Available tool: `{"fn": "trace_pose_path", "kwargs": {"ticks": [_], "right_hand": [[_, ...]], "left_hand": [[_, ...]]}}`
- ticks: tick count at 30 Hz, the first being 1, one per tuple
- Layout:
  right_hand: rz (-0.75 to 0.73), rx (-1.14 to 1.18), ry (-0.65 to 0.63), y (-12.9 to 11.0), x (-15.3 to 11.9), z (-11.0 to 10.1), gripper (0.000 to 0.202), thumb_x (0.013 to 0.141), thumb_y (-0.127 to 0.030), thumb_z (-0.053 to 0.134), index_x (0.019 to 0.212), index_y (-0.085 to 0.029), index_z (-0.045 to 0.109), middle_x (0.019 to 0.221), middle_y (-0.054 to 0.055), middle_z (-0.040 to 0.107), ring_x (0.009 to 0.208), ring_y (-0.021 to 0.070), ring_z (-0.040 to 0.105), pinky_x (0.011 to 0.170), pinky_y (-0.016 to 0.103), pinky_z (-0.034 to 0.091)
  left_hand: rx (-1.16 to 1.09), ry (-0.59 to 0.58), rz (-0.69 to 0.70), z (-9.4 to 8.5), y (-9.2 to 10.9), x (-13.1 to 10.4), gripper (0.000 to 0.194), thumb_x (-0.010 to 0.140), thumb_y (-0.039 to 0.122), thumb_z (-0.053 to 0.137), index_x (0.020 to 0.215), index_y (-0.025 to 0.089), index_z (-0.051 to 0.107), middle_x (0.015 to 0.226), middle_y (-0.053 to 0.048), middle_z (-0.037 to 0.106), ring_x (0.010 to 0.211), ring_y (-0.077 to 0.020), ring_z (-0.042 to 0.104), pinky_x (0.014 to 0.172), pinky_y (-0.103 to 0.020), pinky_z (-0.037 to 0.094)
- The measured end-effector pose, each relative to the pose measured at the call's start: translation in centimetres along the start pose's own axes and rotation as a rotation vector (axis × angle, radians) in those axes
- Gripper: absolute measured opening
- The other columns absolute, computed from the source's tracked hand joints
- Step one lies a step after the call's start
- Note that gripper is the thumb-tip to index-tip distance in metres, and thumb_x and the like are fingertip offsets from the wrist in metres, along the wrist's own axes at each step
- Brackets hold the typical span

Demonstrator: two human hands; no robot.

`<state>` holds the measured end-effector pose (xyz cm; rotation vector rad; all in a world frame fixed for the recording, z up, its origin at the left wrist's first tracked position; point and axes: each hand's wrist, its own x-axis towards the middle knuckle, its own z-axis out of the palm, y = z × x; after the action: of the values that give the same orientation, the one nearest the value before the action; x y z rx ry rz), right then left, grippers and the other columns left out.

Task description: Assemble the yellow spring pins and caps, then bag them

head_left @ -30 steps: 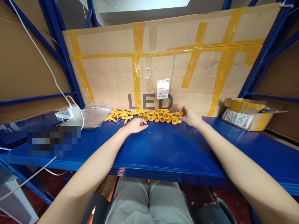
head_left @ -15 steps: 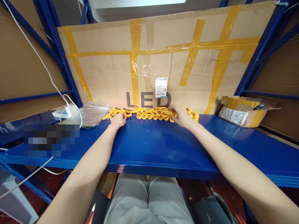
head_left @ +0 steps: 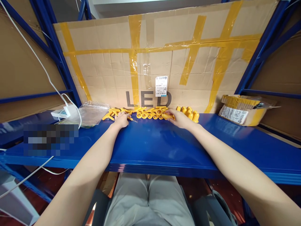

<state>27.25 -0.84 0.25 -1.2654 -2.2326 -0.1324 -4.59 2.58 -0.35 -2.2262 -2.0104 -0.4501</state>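
Observation:
Toward the back of the blue shelf, my left hand (head_left: 121,120) is closed on a yellow-handled corkscrew (head_left: 134,121), its metal spiral pointing right. Behind that hand lies a loose pile of similar yellow corkscrews (head_left: 112,112). My right hand (head_left: 178,119) grips a yellow plastic sleeve (head_left: 167,116) between thumb and fingers, at the right end of a row of hollow yellow sleeves (head_left: 150,115) lying with round openings toward me. To the right of that hand, several yellow sleeves (head_left: 188,112) stand upright in a group. My fingers partly hide both held pieces.
A tall taped cardboard sheet (head_left: 113,69) stands behind the shelf (head_left: 150,144). At the left are a clear plastic bag (head_left: 94,113) and a white power strip (head_left: 68,111) with cables. An open cardboard box (head_left: 240,111) sits at the right.
My left hand has come away from the pile with a corkscrew, its spiral now showing. My right hand has drawn slightly toward me and left with a yellow sleeve.

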Motion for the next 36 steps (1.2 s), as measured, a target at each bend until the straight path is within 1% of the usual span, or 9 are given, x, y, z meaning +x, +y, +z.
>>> {"fn": "trace_pose_path", "kwargs": {"ticks": [6,11,14,19,23,26,28,32,36], "right_hand": [[-0.005,0.029,-0.036,0.2,0.0,0.4,0.037,0.082,-0.018,0.056,0.119,-0.017,0.058,0.119,0.01,0.065,0.108,0.0239,0.062,0.095,0.038,0.048],[-0.018,0.036,-0.036,0.0,0.0,0.3,0.036,0.083,-0.019,0.055,0.119,-0.016,0.058,0.121,0.011,0.064,0.11,0.0238,0.061,0.095,0.038,0.048],[-0.018,0.038,-0.035,-0.1,0.0,0.2,0.036,0.083,-0.019,0.055,0.119,-0.015,0.058,0.12,0.012,0.064,0.109,0.0245,0.062,0.095,0.038,0.048],[-0.036,0.051,-0.029,-0.2,-0.1,0.3,0.034,0.082,-0.018,0.056,0.116,-0.016,0.06,0.119,0.011,0.065,0.108,0.0256,0.062,0.094,0.039,0.049],[-0.059,0.061,-0.013,0.2,0.0,0.4,0.034,0.081,-0.018,0.057,0.115,-0.015,0.06,0.117,0.012,0.066,0.108,0.0265,0.062,0.094,0.04,0.049],[-0.069,0.066,-0.012,0.3,0.1,0.6,0.033,0.082,-0.017,0.057,0.115,-0.016,0.061,0.116,0.012,0.066,0.107,0.0263,0.063,0.094,0.04,0.049],[-0.063,0.069,-0.019,0.2,0.1,0.7,0.033,0.082,-0.017,0.057,0.115,-0.016,0.061,0.116,0.012,0.066,0.107,0.0266,0.063,0.094,0.04,0.049],[-0.049,0.077,-0.037,-0.1,0.1,0.9,0.033,0.081,-0.017,0.059,0.114,-0.016,0.061,0.115,0.012,0.066,0.106,0.0273,0.063,0.093,0.041,0.049],[-0.063,0.088,-0.067,-0.3,0.1,1.2,0.033,0.081,-0.013,0.058,0.113,-0.016,0.062,0.116,0.012,0.066,0.108,0.0255,0.062,0.094,0.039,0.048]], "left_hand": [[0.04,-0.044,-0.018,0.4,-0.3,0.2,0.033,0.073,0.009,0.049,0.1,0.024,0.062,0.129,-0.01,0.052,0.126,-0.0339,0.038,0.1,-0.057,0.032],[-0.002,-0.13,-0.045,0.4,-0.2,0.4,0.043,0.072,0.005,0.048,0.108,0.025,0.06,0.134,-0.01,0.052,0.129,-0.0355,0.038,0.103,-0.064,0.025],[-0.002,-0.161,-0.058,0.5,-0.3,0.4,0.049,0.073,0.004,0.047,0.116,0.025,0.058,0.138,-0.01,0.05,0.128,-0.0361,0.04,0.103,-0.064,0.026],[0.019,-0.061,-0.102,0.6,-0.2,0.6,0.038,0.08,0.01,0.047,0.116,0.02,0.056,0.124,-0.016,0.059,0.12,-0.0344,0.05,0.103,-0.054,0.032],[-0.128,0.116,-0.177,0.0,-0.2,1.0,0.03,0.091,0.019,0.038,0.118,0.016,0.051,0.117,-0.019,0.06,0.113,-0.0313,0.055,0.093,-0.043,0.043],[-0.219,0.225,-0.099,-0.3,-0.1,1.1,0.027,0.094,0.022,0.035,0.115,0.018,0.052,0.113,-0.016,0.059,0.106,-0.0287,0.058,0.09,-0.04,0.046],[-0.249,0.248,-0.002,-0.3,0.3,1.0,0.024,0.094,0.023,0.038,0.111,0.02,0.055,0.109,-0.013,0.058,0.102,-0.0266,0.059,0.09,-0.038,0.046],[-0.223,0.223,0.17,0.2,1.5,0.6,0.025,0.091,0.021,0.042,0.109,0.021,0.06,0.107,-0.011,0.057,0.097,-0.0248,0.061,0.091,-0.037,0.046],[-0.205,0.139,0.327,0.5,2.7,0.1,0.034,0.083,0.011,0.046,0.111,0.019,0.062,0.1,-0.009,0.063,0.095,-0.025,0.062,0.09,-0.036,0.047]]}}
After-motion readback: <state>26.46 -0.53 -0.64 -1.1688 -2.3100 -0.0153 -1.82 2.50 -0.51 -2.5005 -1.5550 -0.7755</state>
